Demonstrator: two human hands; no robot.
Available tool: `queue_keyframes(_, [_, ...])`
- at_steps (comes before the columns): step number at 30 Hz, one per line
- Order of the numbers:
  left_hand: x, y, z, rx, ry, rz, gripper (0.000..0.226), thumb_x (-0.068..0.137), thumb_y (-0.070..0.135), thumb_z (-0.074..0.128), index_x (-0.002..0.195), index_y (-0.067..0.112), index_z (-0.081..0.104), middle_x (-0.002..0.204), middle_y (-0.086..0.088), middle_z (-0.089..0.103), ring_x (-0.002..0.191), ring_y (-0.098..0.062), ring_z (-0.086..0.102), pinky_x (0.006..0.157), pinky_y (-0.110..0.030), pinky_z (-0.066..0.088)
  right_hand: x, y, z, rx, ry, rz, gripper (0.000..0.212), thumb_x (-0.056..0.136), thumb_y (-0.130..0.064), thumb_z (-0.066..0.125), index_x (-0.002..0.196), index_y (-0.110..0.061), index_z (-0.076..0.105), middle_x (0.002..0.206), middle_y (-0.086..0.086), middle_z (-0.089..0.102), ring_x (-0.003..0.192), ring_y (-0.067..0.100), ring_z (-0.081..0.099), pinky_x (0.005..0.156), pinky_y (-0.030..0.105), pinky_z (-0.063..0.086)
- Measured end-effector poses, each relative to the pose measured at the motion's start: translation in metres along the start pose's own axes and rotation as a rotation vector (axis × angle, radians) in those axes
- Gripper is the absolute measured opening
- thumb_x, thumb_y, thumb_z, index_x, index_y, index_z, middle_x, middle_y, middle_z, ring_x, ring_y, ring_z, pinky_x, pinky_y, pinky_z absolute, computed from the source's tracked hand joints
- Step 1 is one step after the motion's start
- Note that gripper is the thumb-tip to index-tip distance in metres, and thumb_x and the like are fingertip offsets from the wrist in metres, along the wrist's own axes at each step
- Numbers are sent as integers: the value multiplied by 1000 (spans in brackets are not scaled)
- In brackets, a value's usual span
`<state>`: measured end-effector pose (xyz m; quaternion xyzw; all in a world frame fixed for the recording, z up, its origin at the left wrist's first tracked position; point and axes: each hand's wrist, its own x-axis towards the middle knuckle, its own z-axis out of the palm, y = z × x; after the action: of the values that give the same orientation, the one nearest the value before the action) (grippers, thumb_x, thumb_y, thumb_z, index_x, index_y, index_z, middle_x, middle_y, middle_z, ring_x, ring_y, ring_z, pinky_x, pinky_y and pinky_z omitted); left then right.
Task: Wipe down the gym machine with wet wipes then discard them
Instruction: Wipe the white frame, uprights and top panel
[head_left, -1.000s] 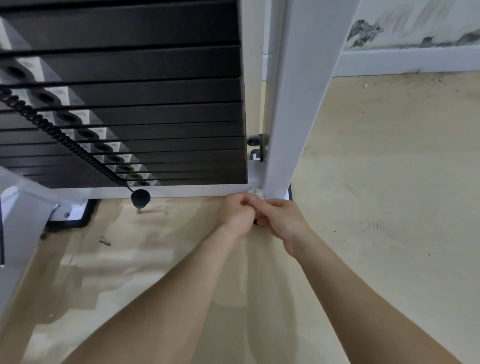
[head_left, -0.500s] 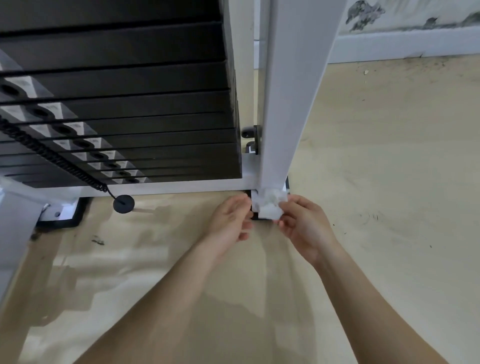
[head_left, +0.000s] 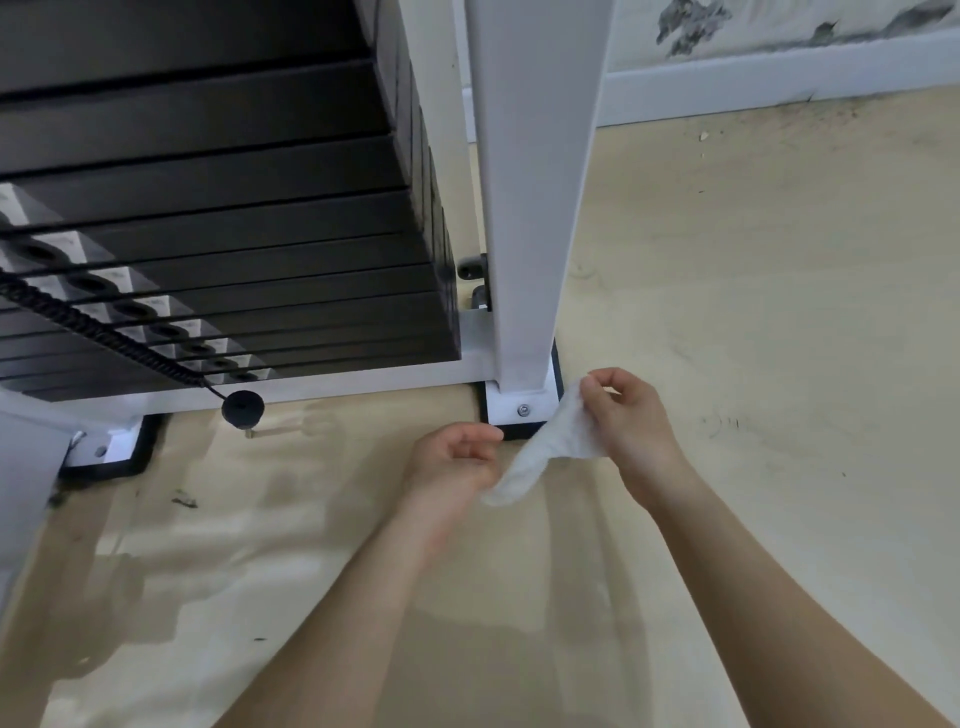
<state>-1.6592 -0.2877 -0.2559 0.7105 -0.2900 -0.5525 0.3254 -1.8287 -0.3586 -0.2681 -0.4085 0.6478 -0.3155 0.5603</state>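
Observation:
The gym machine's white upright post (head_left: 530, 208) stands on a white foot plate with a bolt (head_left: 522, 408), beside a stack of black weight plates (head_left: 218, 218). A white wet wipe (head_left: 550, 452) hangs stretched just in front of the foot plate. My right hand (head_left: 631, 421) pinches the wipe's upper end between thumb and fingers. My left hand (head_left: 454, 462) is curled low at the wipe's lower end, touching it; whether it grips the wipe I cannot tell.
A black coiled cord (head_left: 88, 327) runs down to a round black pin knob (head_left: 242, 408) by the white base bar. A second foot plate (head_left: 109, 447) sits at the left. Beige floor (head_left: 753, 312) spreads to the right, with a white skirting board (head_left: 779, 78) behind.
Both hands have pulled back from the post's base. The wipe, pressed against the foot plate before, now hangs stretched between my hands; the right hand moved right and up.

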Motion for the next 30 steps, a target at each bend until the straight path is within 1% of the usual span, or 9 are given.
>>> queue_keyframes(3, [-2, 5, -4, 51, -194, 58, 33, 73, 3, 77, 97, 26, 74, 102, 7, 73, 93, -2, 66, 80, -14, 50, 7, -6, -4, 130, -45, 50, 15, 99, -17, 51, 90, -13, 62, 73, 2, 61, 67, 19, 56, 58, 26, 45])
queue_keyframes(7, [5, 13, 6, -180, -343, 17, 38, 86, 42, 68, 122, 31, 65, 124, 14, 66, 119, -4, 58, 104, -34, 43, -3, -22, -7, 390, -377, 82, 14, 101, -21, 51, 97, -13, 61, 77, 9, 57, 60, 19, 52, 51, 24, 39])
queue_keyframes(10, [7, 16, 17, -54, -494, 29, 25, 76, 39, 67, 94, 25, 75, 100, 5, 72, 98, -12, 64, 96, -34, 41, -7, -28, -8, 484, -519, 94, 16, 102, -19, 48, 94, -14, 62, 73, 4, 60, 58, 15, 58, 51, 24, 47])
queue_keyframes(13, [12, 15, 6, -133, -532, -39, 23, 66, 28, 71, 76, 7, 69, 81, -8, 66, 79, -22, 58, 77, -33, 43, -1, -23, -12, 315, -457, -15, 13, 103, -21, 48, 96, -19, 59, 83, 14, 57, 64, 21, 56, 56, 27, 46])
queue_keyframes(16, [16, 14, -6, -227, -346, -126, 28, 83, 25, 72, 88, -1, 65, 92, -20, 65, 80, -28, 60, 81, -40, 49, 5, -16, -17, 68, -234, -199, 15, 103, -22, 47, 92, -22, 57, 79, 15, 63, 64, 19, 56, 58, 27, 45])
queue_keyframes(20, [20, 21, -1, -264, 83, 10, 6, 89, 12, 68, 86, 8, 72, 88, -12, 71, 79, -25, 64, 79, -39, 53, 19, -3, -6, -295, 121, -392, 14, 101, -25, 46, 96, -19, 58, 74, 6, 61, 65, 15, 52, 62, 32, 40])
queue_keyframes(25, [31, 20, 16, -374, 330, 12, 13, 84, 3, 72, 86, 15, 70, 86, -6, 69, 80, -20, 64, 78, -33, 54, 28, -2, 9, -486, 456, -336, 32, 92, -25, 52, 123, -16, 55, 115, 5, 47, 99, 23, 52, 83, 31, 41])
queue_keyframes(27, [40, 20, 20, -403, 400, 19, 16, 83, 3, 73, 82, 15, 64, 79, -2, 65, 77, -19, 61, 74, -30, 51, 20, 5, 12, -396, 347, -348, 37, 89, -19, 55, 126, -12, 53, 114, 3, 48, 98, 20, 53, 82, 28, 42])
queue_keyframes(30, [54, 18, 20, -373, 451, 65, 25, 79, 4, 77, 78, 17, 56, 74, 0, 60, 73, -18, 57, 75, -31, 49, 16, 19, 40, -408, -14, -427, 50, 81, -28, 67, 126, -14, 52, 116, -2, 53, 107, 16, 53, 89, 32, 47])
